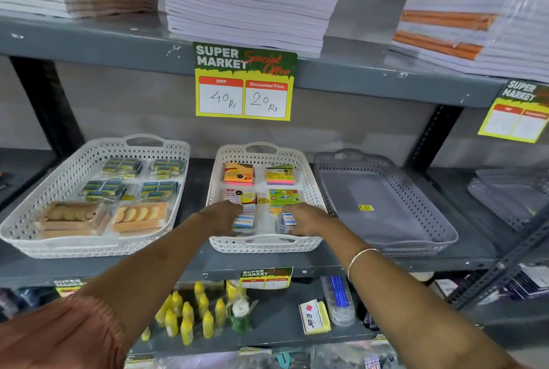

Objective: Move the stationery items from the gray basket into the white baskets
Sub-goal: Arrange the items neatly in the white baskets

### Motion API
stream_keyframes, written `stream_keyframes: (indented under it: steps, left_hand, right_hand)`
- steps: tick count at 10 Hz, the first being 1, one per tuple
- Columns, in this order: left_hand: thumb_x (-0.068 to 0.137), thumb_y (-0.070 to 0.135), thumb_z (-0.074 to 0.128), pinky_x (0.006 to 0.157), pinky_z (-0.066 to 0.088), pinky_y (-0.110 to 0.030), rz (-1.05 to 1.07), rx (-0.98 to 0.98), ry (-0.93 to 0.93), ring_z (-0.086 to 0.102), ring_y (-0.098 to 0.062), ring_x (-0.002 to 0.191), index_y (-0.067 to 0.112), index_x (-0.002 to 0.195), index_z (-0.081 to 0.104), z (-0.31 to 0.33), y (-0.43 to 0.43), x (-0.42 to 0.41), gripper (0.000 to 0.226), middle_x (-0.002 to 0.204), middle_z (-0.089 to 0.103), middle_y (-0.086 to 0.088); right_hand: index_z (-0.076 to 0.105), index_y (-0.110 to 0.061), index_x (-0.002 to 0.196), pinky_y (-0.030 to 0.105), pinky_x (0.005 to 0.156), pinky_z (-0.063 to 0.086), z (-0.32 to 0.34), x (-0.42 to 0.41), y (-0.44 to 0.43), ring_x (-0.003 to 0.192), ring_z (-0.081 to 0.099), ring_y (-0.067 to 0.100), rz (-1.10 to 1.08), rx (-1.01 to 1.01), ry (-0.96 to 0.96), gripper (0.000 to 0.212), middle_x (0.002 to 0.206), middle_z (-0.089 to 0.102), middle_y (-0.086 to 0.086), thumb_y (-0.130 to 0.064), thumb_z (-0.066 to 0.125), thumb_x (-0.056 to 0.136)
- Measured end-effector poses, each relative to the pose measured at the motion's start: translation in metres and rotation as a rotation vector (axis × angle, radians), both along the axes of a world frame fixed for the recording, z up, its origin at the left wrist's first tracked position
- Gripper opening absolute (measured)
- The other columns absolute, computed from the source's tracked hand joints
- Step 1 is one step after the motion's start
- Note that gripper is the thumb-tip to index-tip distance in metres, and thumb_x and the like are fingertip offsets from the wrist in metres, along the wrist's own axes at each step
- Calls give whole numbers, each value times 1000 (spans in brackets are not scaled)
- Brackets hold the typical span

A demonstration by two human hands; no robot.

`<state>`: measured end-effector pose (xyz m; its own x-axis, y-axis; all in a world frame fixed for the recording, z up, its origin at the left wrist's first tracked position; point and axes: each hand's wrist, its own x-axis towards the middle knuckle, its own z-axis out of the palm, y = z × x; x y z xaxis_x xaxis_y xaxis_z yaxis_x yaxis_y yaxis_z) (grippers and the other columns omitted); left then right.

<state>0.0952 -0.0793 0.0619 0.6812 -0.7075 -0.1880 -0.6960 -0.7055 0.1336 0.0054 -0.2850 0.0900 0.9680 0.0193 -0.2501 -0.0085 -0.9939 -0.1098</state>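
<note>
While hands (261, 217) reach: gray basket (421, 190) (bare).

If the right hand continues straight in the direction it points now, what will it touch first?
Probably the green sticky-note pack just beyond the right hand in the middle white basket. The hand already rests on a small blue-and-white pack. Depth is hard to judge here.

Single head view, looking forward and down, close over middle shelf (267, 264); no second view.
</note>
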Motion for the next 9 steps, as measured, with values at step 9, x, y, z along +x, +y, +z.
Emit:
stream_keyframes:
  steps: [9]
  left_hand:
    - [65, 25, 77, 89, 44, -27, 165, -194, 217, 53, -19, 111, 19, 131, 43, -27, -33, 99, 75, 129, 53, -4]
  right_hand:
    - [31, -13, 145, 40, 111, 34, -31, 98, -37, 136, 31, 31, -49, 70, 61, 89, 151, 32, 10, -23, 81, 72]
